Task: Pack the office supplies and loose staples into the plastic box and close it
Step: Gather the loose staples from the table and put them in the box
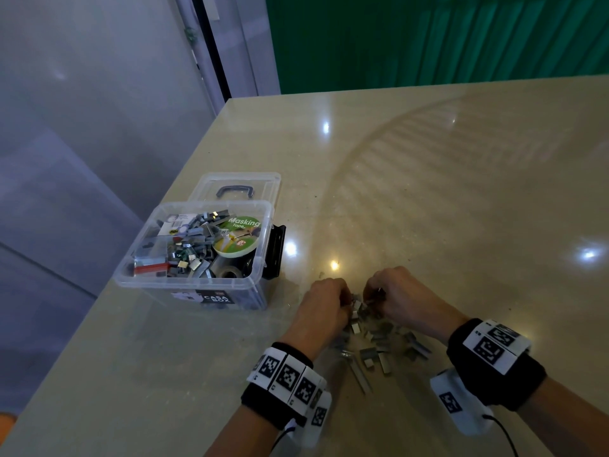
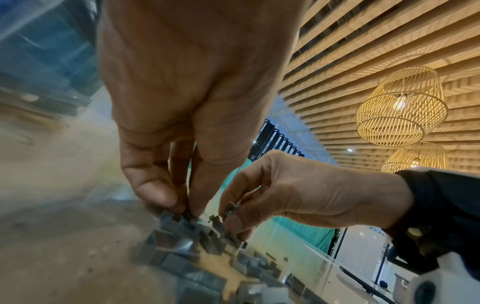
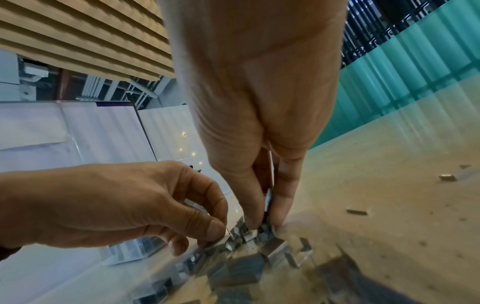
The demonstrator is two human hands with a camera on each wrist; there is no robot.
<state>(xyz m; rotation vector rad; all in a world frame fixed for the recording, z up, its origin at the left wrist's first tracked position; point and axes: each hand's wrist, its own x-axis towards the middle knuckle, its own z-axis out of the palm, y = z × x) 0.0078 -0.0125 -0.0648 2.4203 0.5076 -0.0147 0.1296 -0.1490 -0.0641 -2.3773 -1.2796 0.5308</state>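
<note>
My left hand [image 1: 324, 305] and right hand [image 1: 400, 296] sit close together over a pile of loose staples [image 1: 372, 344] on the beige table [image 1: 461, 192], each with thumb and fingertips curled down and pinching small staple blocks from the pile's far end. The clear box [image 1: 194, 255] stands open just left of my hands, near the table's left edge, holding staples and a masking tape roll [image 1: 239, 235]. Its lid [image 1: 237, 189] lies behind it.
</note>
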